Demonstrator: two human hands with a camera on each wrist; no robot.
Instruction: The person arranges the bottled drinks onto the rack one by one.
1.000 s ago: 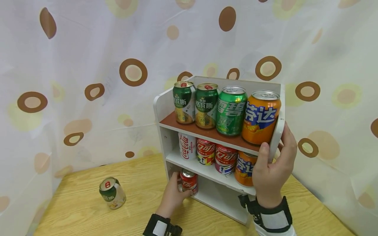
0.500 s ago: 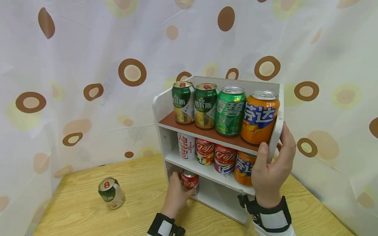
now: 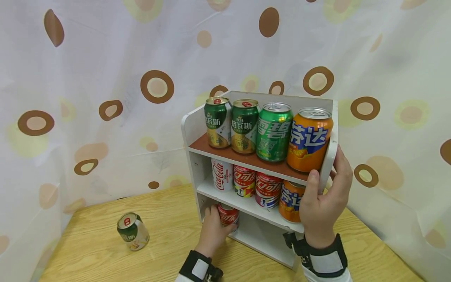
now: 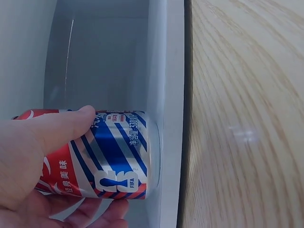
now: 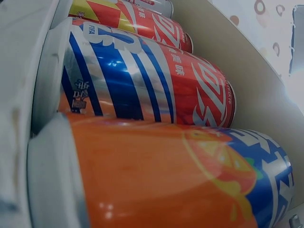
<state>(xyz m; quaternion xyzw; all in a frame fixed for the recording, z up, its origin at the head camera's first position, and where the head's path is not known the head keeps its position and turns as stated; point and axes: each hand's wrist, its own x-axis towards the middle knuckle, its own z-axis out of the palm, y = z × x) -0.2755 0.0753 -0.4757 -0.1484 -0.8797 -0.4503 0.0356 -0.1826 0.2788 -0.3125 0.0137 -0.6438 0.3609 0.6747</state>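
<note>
A red cola can (image 3: 229, 216) with blue and silver stripes stands in the bottom compartment of a white shelf rack (image 3: 253, 219), near its left side. My left hand (image 3: 213, 231) grips this can, thumb on one side and fingers around the other. In the left wrist view the can (image 4: 109, 156) has its base on the bottom board. My right hand (image 3: 325, 199) holds the rack's right side panel, thumb at the front edge and fingers behind the panel. In the right wrist view an orange soda can (image 5: 142, 175) and a striped cola can (image 5: 123, 76) fill the middle shelf.
The top shelf bears two green-and-gold cans (image 3: 244, 126), a green can (image 3: 275, 133) and an orange can (image 3: 310, 140). A white cola can (image 3: 222, 175) stands at the middle shelf's left. One green-and-white can (image 3: 133, 232) stands alone on the wooden table (image 3: 169, 211). A patterned curtain hangs behind.
My left hand has shifted slightly right and deeper into the bottom compartment, taking the cola can with it. The right hand keeps its hold on the side panel.
</note>
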